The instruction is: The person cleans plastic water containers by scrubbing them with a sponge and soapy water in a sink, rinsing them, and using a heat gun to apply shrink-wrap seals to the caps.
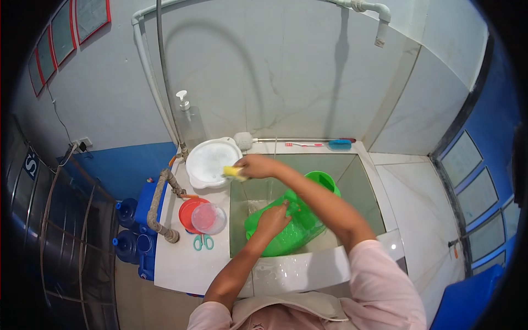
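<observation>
My right hand (258, 166) grips a yellow sponge (233, 171) at the right rim of a white plastic basin (194, 165). Sudsy liquid fills the basin, which stands on the counter left of the sink. Inside the tiled sink (359, 194), a translucent green plastic container (284, 243) lies tilted, its wide round end toward the upper right. My left hand (274, 220) is closed around the handle part of this container. Its wet surface glistens. My right forearm crosses above the container and hides part of it.
Left on the counter (189, 266) are a red bowl (185, 210), a clear tub (216, 218), teal-handled scissors (203, 242) and a pipe (156, 206). Behind stand a pump bottle (190, 123), a round-headed brush (243, 140), a toothbrush (305, 144) and a blue scrub brush (340, 144).
</observation>
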`<state>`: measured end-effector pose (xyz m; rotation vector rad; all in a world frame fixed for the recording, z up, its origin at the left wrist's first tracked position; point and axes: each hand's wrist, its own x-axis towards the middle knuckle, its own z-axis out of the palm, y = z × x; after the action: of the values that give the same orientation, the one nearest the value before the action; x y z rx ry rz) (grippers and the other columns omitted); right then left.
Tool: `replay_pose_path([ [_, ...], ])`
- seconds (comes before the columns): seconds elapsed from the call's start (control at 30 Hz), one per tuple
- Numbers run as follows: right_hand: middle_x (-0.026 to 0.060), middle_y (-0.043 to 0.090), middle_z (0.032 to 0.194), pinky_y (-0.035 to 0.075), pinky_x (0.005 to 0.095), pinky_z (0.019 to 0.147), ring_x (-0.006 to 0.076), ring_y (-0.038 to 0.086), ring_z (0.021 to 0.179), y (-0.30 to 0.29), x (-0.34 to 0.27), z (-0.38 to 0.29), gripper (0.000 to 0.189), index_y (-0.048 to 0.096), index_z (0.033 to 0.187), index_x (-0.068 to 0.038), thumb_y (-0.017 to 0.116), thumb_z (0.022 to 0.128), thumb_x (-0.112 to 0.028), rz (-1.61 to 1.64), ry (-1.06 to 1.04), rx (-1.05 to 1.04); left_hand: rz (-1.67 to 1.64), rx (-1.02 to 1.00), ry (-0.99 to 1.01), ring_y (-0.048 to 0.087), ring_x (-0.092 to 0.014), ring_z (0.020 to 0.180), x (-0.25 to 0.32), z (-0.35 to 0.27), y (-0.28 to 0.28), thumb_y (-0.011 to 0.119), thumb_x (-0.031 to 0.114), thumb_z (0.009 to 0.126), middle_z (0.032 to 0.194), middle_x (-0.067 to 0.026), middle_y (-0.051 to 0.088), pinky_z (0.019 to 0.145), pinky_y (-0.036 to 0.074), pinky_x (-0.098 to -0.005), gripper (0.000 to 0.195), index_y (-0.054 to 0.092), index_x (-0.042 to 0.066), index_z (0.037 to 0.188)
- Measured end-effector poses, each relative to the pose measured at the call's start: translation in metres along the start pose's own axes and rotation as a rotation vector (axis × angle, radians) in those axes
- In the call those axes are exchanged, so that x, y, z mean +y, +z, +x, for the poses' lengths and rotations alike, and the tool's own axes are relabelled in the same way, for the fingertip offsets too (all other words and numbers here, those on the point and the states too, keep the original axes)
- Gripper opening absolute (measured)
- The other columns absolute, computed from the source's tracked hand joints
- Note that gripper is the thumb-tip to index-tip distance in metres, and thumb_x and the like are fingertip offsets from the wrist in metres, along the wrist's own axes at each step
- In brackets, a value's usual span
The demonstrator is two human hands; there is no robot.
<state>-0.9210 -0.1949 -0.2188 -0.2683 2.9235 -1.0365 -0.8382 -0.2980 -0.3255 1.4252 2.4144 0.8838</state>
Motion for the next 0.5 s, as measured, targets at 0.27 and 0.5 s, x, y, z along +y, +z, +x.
replay_pose_path([
  [0.27, 0.0133, 0.057, 0.082, 0.053, 0.0342, 0.065, 0.0240, 0.059, 0.074, -0.035, 0.112, 0.044, 0.021, 0.055, 0.090, -0.002, 0.045, 0.090, -0.021, 1.563, 0.526, 0.310, -0.220, 0.215, -0.356, 0.058, -0.041, 0.086, -0.053, 0.028, 0.013, 0.063, 0.019, 0.073, 0.088, -0.0268, 0.060, 0.075, 0.045, -0.0472, 0.045, 0.051, -0.004, 0.109],
  [0.5, 0.0012, 0.046, 0.058, 0.034, 0.0281, 0.039, 0.0142, 0.041, 0.046, -0.032, 0.122, 0.052, 0.026, 0.045, 0.071, -0.010, 0.043, 0.092, -0.025, 1.330, 0.481, 0.317, -0.355, 0.341, -0.410, 0.060, -0.038, 0.085, -0.070, 0.026, 0.020, 0.059, 0.017, 0.076, 0.089, -0.0211, 0.063, 0.075, 0.047, -0.0411, 0.031, 0.060, 0.007, 0.106],
])
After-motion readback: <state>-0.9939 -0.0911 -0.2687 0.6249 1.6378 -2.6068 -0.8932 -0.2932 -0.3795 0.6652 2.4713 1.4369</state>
